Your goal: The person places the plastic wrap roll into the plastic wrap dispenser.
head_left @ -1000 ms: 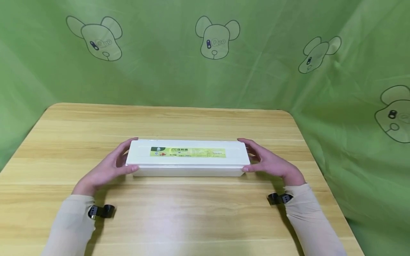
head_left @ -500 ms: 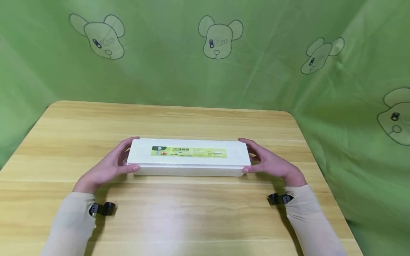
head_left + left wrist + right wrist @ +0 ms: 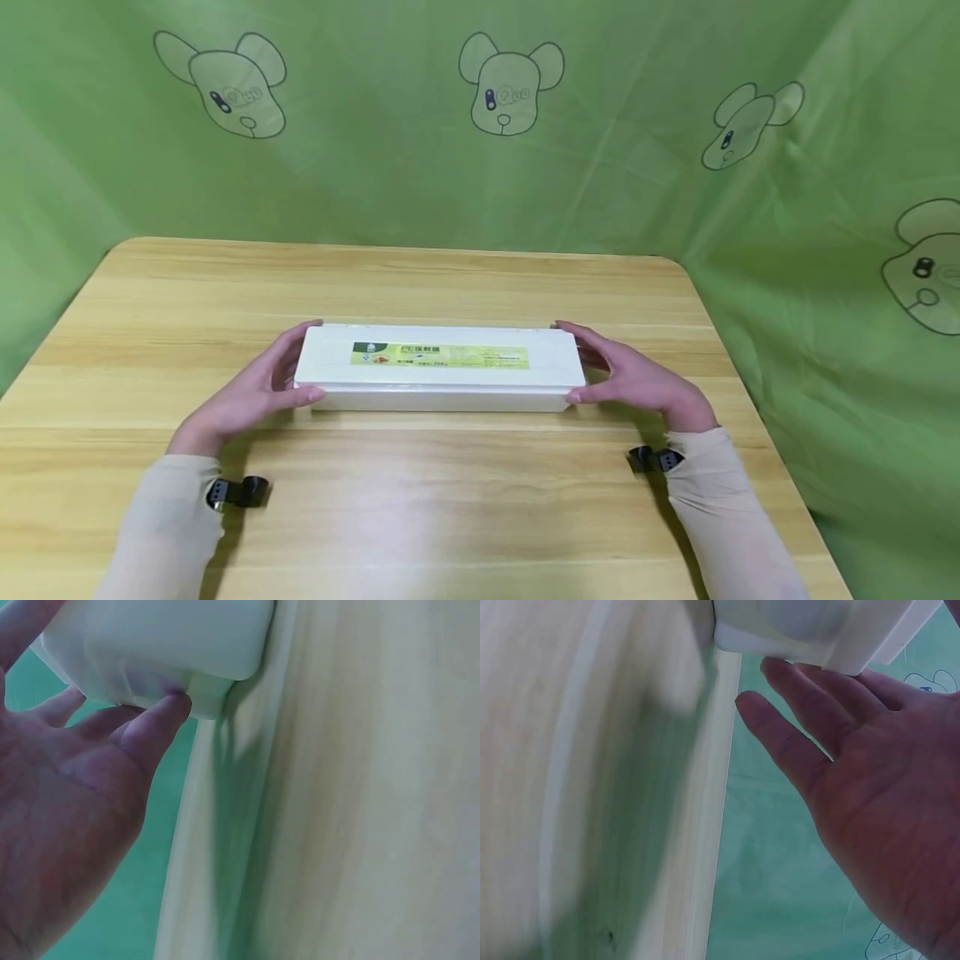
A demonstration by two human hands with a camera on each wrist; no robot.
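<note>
A long white cling film box (image 3: 442, 400) with a yellow-green label (image 3: 465, 357) lies across the table, its lid down. My left hand (image 3: 251, 390) holds the box's left end, thumb on the front edge and fingers reaching round to the back corner. At the opposite end my right hand (image 3: 641, 380) grips in the same way, thumb at the front right corner. In the left wrist view, fingertips touch the end wall of the box (image 3: 165, 637). The right wrist view shows several fingers (image 3: 802, 697) at the box's end, with one fingertip apart from it.
The wooden table (image 3: 450, 492) has rounded far corners. A green curtain (image 3: 375, 183) printed with cartoon animal heads hangs behind it and along the right side. Black wrist cameras (image 3: 243, 492) stick out from the beige sleeves over the tabletop.
</note>
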